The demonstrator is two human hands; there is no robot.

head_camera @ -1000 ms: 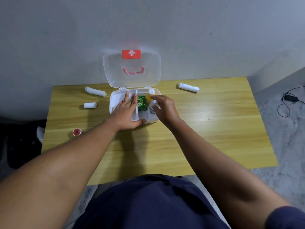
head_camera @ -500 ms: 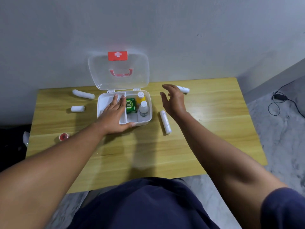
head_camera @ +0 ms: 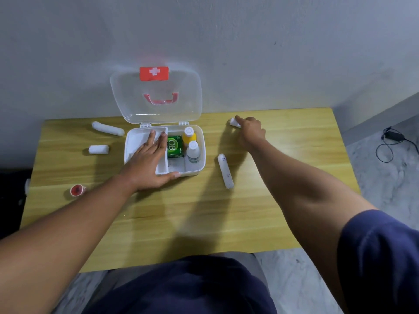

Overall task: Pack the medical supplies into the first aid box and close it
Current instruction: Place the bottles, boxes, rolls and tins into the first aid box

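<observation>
**First aid box open, right hand on far roll**

White plastic first aid box [head_camera: 195, 171] sits near the table's [head_camera: 181, 223] back edge, clear lid [head_camera: 156, 98] upright against the wall, red cross tag on top. Left hand [head_camera: 147, 162] lies flat, fingers spread wide, over the white inner tray [head_camera: 138, 141], thumb on the box's front rim. Inside: glossy green carton [head_camera: 175, 146], yellow bottle [head_camera: 189, 135], clear bottle [head_camera: 193, 151], both white-capped. Right hand [head_camera: 250, 130] curls narrow onto a white roll [head_camera: 234, 122] by the back edge; firm grasp can't be told. Long white cylindrical roll [head_camera: 225, 171] lies right of the box. Left side: long gauze roll [head_camera: 107, 128], short stubby roll [head_camera: 98, 149], small red round tape [head_camera: 77, 190] near the left edge. Wood-grain laminate top.
</observation>
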